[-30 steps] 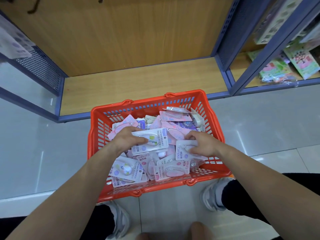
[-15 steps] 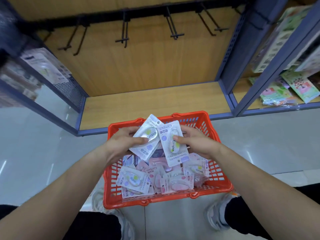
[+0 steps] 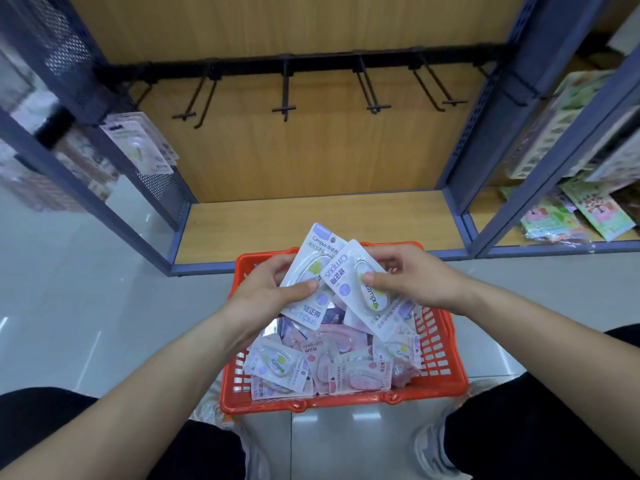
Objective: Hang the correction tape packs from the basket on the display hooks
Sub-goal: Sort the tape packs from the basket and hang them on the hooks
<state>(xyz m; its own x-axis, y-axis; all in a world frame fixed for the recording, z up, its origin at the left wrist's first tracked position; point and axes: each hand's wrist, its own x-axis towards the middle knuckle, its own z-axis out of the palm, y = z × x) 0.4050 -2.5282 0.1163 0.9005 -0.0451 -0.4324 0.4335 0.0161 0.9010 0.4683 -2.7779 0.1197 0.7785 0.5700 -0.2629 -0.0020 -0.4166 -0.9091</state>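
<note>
An orange basket (image 3: pixel 446 372) on the floor holds several white and pink correction tape packs (image 3: pixel 329 365). My left hand (image 3: pixel 263 292) grips one white pack (image 3: pixel 311 271) above the basket. My right hand (image 3: pixel 412 282) holds a second white pack (image 3: pixel 349 278), tilted and overlapping the first. Several black display hooks (image 3: pixel 284 98) hang bare from a rail on the wooden back panel, well above and beyond both hands.
The bay has a wooden bottom shelf (image 3: pixel 318 223) framed by blue uprights (image 3: pixel 498 109). Hanging packs (image 3: pixel 138 143) fill the bay on the left, colourful packets (image 3: pixel 585 216) the shelf on the right. Grey tile floor surrounds the basket; my knees and shoes are at the bottom.
Both hands lifted out of the basket, each with a white pack, and brought the packs together. My view tilted up, so the hook rail came into sight.
</note>
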